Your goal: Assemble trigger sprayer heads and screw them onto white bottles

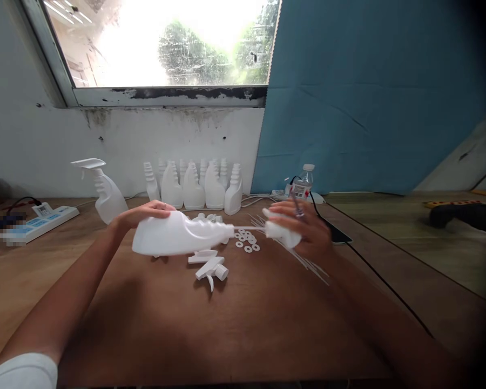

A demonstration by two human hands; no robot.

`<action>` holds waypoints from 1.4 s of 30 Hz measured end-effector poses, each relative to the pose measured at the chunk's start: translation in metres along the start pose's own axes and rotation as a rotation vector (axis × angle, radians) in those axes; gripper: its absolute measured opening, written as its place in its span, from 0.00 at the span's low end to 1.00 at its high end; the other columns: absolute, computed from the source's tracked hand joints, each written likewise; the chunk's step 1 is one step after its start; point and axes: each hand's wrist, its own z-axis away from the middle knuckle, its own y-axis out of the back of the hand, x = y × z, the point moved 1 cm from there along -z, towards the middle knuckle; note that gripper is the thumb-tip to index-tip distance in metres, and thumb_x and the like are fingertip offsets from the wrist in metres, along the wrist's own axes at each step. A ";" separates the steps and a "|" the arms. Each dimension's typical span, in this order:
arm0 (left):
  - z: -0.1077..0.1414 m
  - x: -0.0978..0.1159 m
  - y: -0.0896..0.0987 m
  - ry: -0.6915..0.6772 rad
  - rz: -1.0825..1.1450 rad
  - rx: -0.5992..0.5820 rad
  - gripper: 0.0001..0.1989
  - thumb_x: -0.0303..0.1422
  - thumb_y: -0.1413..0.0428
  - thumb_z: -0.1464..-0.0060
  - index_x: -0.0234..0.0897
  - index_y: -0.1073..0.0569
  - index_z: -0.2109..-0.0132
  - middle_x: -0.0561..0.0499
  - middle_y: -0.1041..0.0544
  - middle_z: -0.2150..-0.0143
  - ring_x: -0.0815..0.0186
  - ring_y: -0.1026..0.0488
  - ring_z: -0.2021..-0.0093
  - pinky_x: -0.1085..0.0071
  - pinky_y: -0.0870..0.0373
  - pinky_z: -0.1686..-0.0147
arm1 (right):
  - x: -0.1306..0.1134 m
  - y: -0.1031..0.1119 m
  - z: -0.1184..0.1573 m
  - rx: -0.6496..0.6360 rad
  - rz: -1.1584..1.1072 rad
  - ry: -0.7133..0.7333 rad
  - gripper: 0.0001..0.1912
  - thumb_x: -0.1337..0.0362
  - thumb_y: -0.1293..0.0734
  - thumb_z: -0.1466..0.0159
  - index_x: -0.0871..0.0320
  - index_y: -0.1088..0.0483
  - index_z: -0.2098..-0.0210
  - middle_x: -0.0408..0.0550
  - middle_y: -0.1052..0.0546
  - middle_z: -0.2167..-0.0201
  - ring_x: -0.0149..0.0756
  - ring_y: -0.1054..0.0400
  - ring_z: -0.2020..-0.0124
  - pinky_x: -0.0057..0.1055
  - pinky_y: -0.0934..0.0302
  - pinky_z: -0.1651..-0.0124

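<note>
My left hand [156,209] grips the base end of a white plastic spray bottle [178,235], which lies sideways in the air with its neck to the right. My right hand [308,227] is closed around a white trigger sprayer head [281,233], somewhat blurred. A thin dip tube [249,228] runs from the sprayer head to the bottle's mouth; its tip seems to be inside the neck. A dark, pen-like thing [296,205] shows at the right fingers, too blurred to name. Below the bottle, a loose trigger sprayer head [213,268] lies on the table.
White ring washers [248,248] and scattered thin tubes [308,263] lie behind. Several capless bottles [193,189] line the wall. An assembled spray bottle [108,194] stands left, near a power strip [44,224]. A clear drink bottle [305,181] and a black cable [389,294] are at right.
</note>
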 end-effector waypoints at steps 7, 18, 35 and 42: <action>-0.047 -0.030 0.025 -0.400 0.192 0.631 0.32 0.52 0.38 0.56 0.30 0.26 0.52 0.41 0.20 0.59 0.59 0.23 0.63 0.69 0.26 0.64 | 0.047 0.008 0.037 0.527 0.035 -0.769 0.17 0.59 0.26 0.45 0.55 0.25 0.56 0.49 0.22 0.60 0.44 0.27 0.58 0.38 0.32 0.56; -0.167 -0.037 -0.013 -0.346 0.042 0.511 0.31 0.38 0.33 0.61 0.31 0.29 0.49 0.41 0.25 0.48 0.54 0.28 0.50 0.61 0.30 0.52 | 0.076 -0.009 0.070 0.532 -0.154 -1.119 0.27 0.53 0.24 0.53 0.61 0.25 0.58 0.46 0.24 0.67 0.36 0.31 0.66 0.33 0.35 0.60; -0.173 -0.055 -0.030 -0.182 0.035 0.555 0.18 0.35 0.42 0.43 0.31 0.30 0.48 0.42 0.26 0.50 0.60 0.27 0.54 0.58 0.28 0.53 | 0.057 -0.012 0.060 0.410 -0.242 -1.153 0.27 0.55 0.25 0.51 0.62 0.27 0.54 0.44 0.26 0.75 0.35 0.32 0.72 0.31 0.36 0.66; -0.131 -0.020 -0.051 -0.279 0.033 0.766 0.20 0.30 0.43 0.45 0.29 0.34 0.46 0.35 0.31 0.44 0.56 0.32 0.46 0.60 0.36 0.44 | 0.034 -0.019 0.053 0.335 -0.200 -1.051 0.24 0.58 0.29 0.44 0.57 0.29 0.49 0.45 0.24 0.66 0.29 0.35 0.77 0.28 0.36 0.73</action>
